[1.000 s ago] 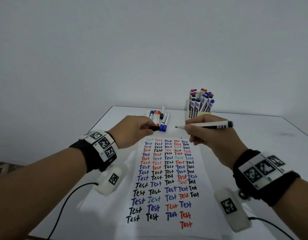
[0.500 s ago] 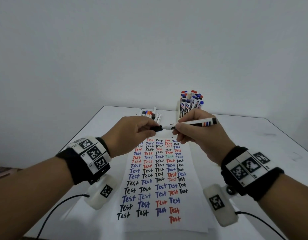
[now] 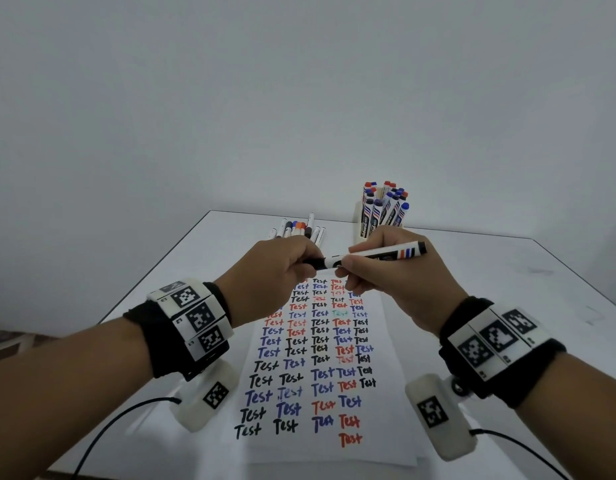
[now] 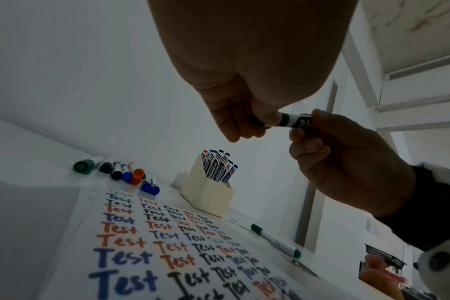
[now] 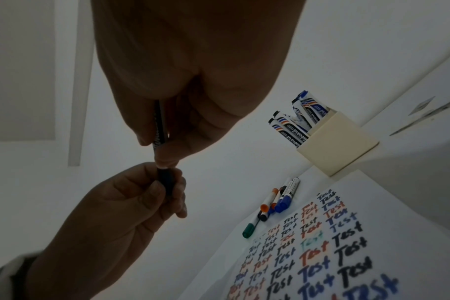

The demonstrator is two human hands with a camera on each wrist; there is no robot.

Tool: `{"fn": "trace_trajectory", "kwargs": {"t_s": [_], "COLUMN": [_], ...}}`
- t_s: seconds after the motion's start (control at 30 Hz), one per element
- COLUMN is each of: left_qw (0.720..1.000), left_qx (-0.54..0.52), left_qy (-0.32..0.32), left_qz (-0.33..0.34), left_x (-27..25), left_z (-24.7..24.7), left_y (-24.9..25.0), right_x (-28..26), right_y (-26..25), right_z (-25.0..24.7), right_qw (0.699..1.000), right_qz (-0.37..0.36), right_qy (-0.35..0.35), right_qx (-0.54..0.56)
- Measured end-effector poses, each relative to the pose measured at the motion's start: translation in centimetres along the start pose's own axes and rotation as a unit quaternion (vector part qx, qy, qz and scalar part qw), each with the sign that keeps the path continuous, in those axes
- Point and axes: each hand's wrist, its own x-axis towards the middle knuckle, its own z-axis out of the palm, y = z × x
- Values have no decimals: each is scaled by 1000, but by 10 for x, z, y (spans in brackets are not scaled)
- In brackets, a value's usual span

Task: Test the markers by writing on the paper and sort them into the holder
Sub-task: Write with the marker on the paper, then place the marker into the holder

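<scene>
Both hands mid-frame, above the top of the paper [image 3: 320, 358]. Right hand [image 3: 400, 282] fingers curled round the marker [image 3: 379, 252] barrel. Left hand [image 3: 278, 271] fingers pinch the black cap [image 3: 315, 263] on its nib end; cap looks seated or nearly so, can't tell which. Marker's long axis runs roughly level, left to right, butt end toward the right of the frame. Holder [image 3: 360, 226] sits on the counter [image 3: 507, 306] just behind the right hand, upper centre-right, so the right hand is nearer for the drop. Untested markers [image 3: 299, 230] lie upper centre-left.
</scene>
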Motion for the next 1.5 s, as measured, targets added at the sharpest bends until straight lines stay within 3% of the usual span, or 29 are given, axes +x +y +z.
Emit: {"fn": "trace_trajectory", "kwargs": {"t_s": [0.23, 0.4, 0.53, 0.63, 0.73, 1.03, 1.5], "left_qw": [1000, 991, 949, 903, 859, 838, 825], "left_qx": [23, 56, 180, 273, 335, 337, 327], "left_qy": [-5, -121, -230, -294, -341, -374, -405], "left_qz": [-8, -34, -118, -155, -182, -211, -220], "left_x": [4, 16, 18, 17, 19, 23, 26], "left_z": [6, 0, 0, 3, 11, 19, 18], "left_y": [-4, -33, -68, -86, -100, -117, -126], "right_x": [4, 8, 30, 53, 72, 121, 148], "right_y": [15, 23, 18, 12, 4, 21, 76], "right_z": [1, -13, -41, -68, -89, -104, -82], "right_qw": [999, 998, 988, 967, 948, 900, 866], "right_qz": [12, 30, 44, 4, -17, -33, 82], "right_qy": [24, 35, 139, 207, 223, 178, 67], "right_qx": [-23, -51, -50, -150, -225, -396, -488]}}
